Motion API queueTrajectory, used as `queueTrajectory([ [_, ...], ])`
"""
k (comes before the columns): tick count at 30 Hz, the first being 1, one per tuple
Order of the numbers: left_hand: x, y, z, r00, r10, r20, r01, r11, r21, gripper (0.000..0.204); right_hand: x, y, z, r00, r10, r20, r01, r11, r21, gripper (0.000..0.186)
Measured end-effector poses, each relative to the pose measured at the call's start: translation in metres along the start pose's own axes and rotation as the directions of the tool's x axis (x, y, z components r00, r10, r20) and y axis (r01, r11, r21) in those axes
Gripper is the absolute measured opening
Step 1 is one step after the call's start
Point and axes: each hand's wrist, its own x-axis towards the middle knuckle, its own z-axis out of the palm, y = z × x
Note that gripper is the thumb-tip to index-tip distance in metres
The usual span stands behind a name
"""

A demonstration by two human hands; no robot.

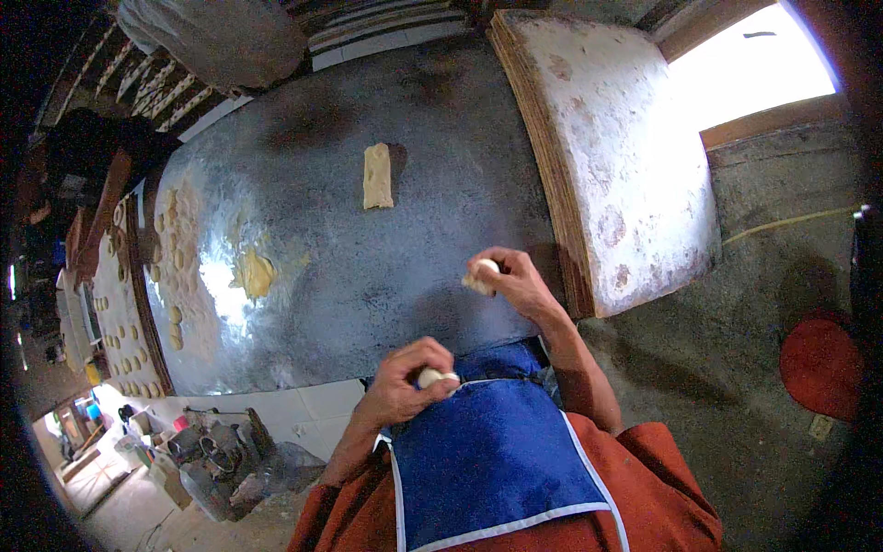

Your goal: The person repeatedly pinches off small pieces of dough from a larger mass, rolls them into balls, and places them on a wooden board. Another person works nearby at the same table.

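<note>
My left hand [405, 382] is closed around a small pale lump of dough [436, 378], close to the blue apron [497, 460] at the table's near edge. Farther right, my right hand [517, 279] grips another piece of dough [480, 276] above the dark tabletop. Beyond both hands, a flat oblong strip of dough [377, 177] lies on the table [441, 184]. A yellowish mass [256, 274], like butter or soft dough, sits on the left part of the table beside a bright reflection.
Several small dough balls [175, 316] lie on floured surface at the left. Past them is a board [129, 317] with rows of dough pieces. A tall stack of flour-marked boards [607, 166] stands at the right edge. A red round object [821, 366] is at far right.
</note>
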Motion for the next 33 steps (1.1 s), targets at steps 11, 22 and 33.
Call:
queueTrajectory([
  [11, 0.043, -0.148, -0.065, 0.751, 0.311, -0.583, 0.345, 0.568, 0.747, 0.037, 0.026, 0.038, 0.021, 0.842, -0.537, 0.051, 0.250, 0.305, -0.919, 0.056],
  [22, 0.029, -0.166, -0.074, 0.787, 0.144, -0.600, 0.271, 0.793, 0.546, 0.021, 0.058, 0.024, 0.015, 0.702, -0.710, 0.052, 0.365, 0.297, -0.883, 0.040],
  [33, 0.028, -0.157, -0.053, 0.798, 0.212, -0.564, 0.238, 0.749, 0.619, 0.023, 0.051, 0.026, 0.026, 0.688, -0.715, -0.123, 0.306, 0.439, -0.845, 0.049],
])
